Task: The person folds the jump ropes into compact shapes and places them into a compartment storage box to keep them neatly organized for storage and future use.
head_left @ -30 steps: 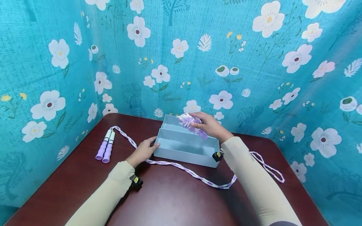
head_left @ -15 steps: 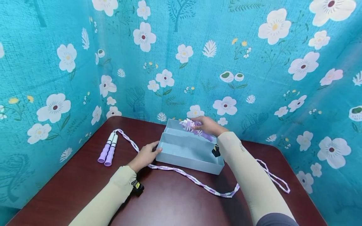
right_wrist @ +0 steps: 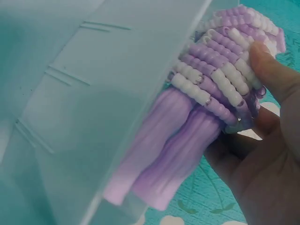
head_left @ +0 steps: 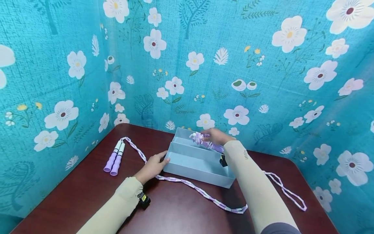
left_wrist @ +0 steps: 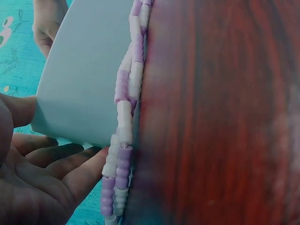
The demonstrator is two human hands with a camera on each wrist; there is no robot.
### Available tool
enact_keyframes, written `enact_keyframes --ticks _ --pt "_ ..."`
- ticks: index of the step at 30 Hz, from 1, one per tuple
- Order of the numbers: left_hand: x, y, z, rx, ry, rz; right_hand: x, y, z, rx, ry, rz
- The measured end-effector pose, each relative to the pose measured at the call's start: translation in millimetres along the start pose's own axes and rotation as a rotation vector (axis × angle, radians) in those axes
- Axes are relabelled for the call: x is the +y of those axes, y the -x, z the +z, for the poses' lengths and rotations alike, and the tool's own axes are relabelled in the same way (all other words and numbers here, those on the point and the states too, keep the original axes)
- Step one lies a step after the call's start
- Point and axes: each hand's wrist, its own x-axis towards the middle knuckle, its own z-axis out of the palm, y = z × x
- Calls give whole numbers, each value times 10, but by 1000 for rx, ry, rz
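A light blue box (head_left: pixel 201 177) with two long compartments stands on the table. My left hand (head_left: pixel 153 166) grips its left end, thumb (left_wrist: pixel 21 110) at the rim and fingers along the end wall. My right hand (head_left: pixel 217 136) holds a bundled beaded jump rope (right_wrist: pixel 225 65), purple and white, over the back compartment. Its cord is wound round the two purple handles (right_wrist: pixel 180 159), which point down to the right, beside the divider in the right wrist view. A second jump rope (head_left: pixel 190 184) lies doubled along the box's front, passing by my left hand.
At the table's left, the second rope's two purple-and-white handles (head_left: pixel 118 159) lie side by side. Its looped end (head_left: pixel 287 191) lies at the right, beyond my right sleeve (head_left: pixel 248 182). A blue floral curtain (head_left: pixel 187 65) hangs close behind the dark red table (head_left: pixel 187 221).
My right hand has lowered the bundled jump rope toward the back compartment, its handles turning outward to the right. The left hand keeps its grip on the box. The head view has tilted up slightly.
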Motion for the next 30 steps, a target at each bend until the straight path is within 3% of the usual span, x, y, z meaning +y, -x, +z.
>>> enact_keyframes --ticks 7,13,24,30 --pt "-10 18 5 -1 4 -15 120 -94 90 -66 -33 7" --pt "9 15 9 -5 -6 -9 147 -147 138 -101 -18 -38" --pt "-9 24 35 -17 -2 -41 277 -260 257 -178 -11 -16" --pt "-9 6 10 -14 20 -18 324 -313 287 -160 -11 -40"
